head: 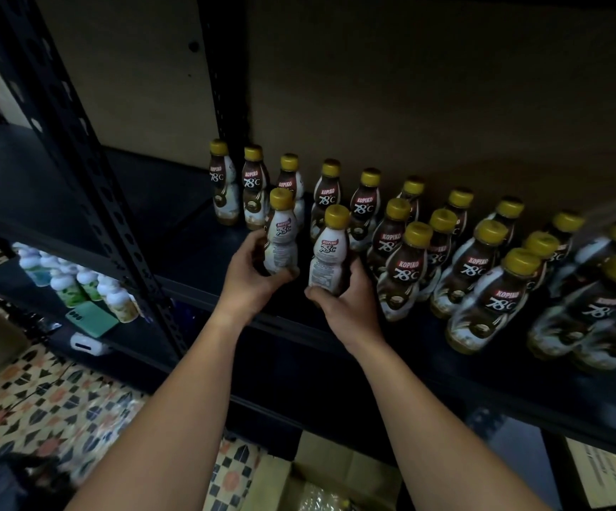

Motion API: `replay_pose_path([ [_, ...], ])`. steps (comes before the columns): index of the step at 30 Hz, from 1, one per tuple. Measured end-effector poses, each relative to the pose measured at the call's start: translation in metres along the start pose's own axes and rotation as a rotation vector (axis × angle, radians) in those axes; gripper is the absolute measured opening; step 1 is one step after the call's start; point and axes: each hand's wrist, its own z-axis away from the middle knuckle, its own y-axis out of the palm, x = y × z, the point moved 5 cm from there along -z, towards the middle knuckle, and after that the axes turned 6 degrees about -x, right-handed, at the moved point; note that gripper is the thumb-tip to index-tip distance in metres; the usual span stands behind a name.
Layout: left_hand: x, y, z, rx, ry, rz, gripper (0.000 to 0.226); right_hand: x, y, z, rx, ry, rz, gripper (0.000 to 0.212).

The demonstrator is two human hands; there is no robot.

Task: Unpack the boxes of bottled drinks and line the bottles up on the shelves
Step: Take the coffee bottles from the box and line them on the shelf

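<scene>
Bottles fill both hands at the front of a dark metal shelf (203, 252). The left hand (251, 278) is wrapped around the lower body of one upright Kopiko 78°C bottle (280, 237), its yellow cap rising above the fingers and its white back label turned toward the camera. The right hand (347, 300) grips a second Kopiko bottle (330, 252) from below and behind in the same way, just beside the first; the two bottles stand close but a narrow gap shows between them. Whether either base touches the shelf board cannot be told, since the fingers hide it.

Just beyond the hands, a back row of Kopiko bottles (330, 193) stands along the cardboard-coloured rear panel (409, 86), their brown labels facing out. To the right of the right hand, more rows of the same bottles (483, 267) crowd the shelf, the nearest one just beside the held bottle, the farthest blurred.

Left of the left hand rises a perforated upright post (89, 171). Beyond it, lower down, a neighbouring shelf carries small pale bottles with white caps (78, 282), a green phone (92, 319) and a white device (87, 344). Under the forearms lie a patterned tiled floor (41, 400) and an open cardboard box (328, 473).
</scene>
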Motion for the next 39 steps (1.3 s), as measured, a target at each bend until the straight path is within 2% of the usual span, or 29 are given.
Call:
replay_pose_path([
  [3, 0.0, -0.003, -0.001, 0.011, -0.015, 0.07, 0.076, 0.001, -0.001, 0.001, 0.0, -0.009, 0.016, 0.077],
  [7, 0.001, -0.004, 0.0, 0.021, -0.024, 0.076, 0.065, 0.001, -0.003, 0.0, 0.021, -0.027, 0.007, 0.076],
  [11, 0.001, -0.002, 0.002, -0.049, -0.004, 0.059, 0.069, -0.001, -0.005, -0.001, 0.015, -0.048, 0.011, 0.058],
  [16, -0.003, -0.002, 0.001, -0.023, 0.011, 0.048, 0.077, -0.001, -0.003, -0.002, 0.025, -0.066, 0.014, 0.07],
  [18, 0.0, -0.004, 0.0, -0.003, -0.002, 0.059, 0.072, -0.001, -0.003, -0.002, 0.025, -0.062, 0.013, 0.074],
  [21, 0.0, -0.004, 0.001, -0.029, 0.011, 0.035, 0.068, -0.003, -0.005, -0.003, 0.011, -0.073, 0.013, 0.053],
  [23, 0.001, -0.002, 0.002, -0.047, 0.025, 0.014, 0.068, -0.002, -0.006, -0.003, 0.012, -0.088, -0.012, 0.05],
  [26, 0.002, -0.002, 0.001, -0.055, 0.033, 0.006, 0.069, -0.002, -0.006, -0.002, 0.003, -0.106, 0.01, 0.057],
  [31, 0.002, -0.002, 0.001, -0.015, 0.019, 0.011, 0.069, 0.0, 0.005, 0.0, -0.003, -0.131, 0.126, 0.098],
  [33, 0.001, -0.002, 0.001, -0.01, 0.018, 0.015, 0.068, 0.001, 0.008, 0.0, 0.003, -0.147, 0.136, 0.103],
  [39, -0.001, -0.002, 0.002, -0.004, 0.033, 0.005, 0.067, -0.003, 0.002, -0.001, 0.021, -0.144, 0.097, 0.074],
])
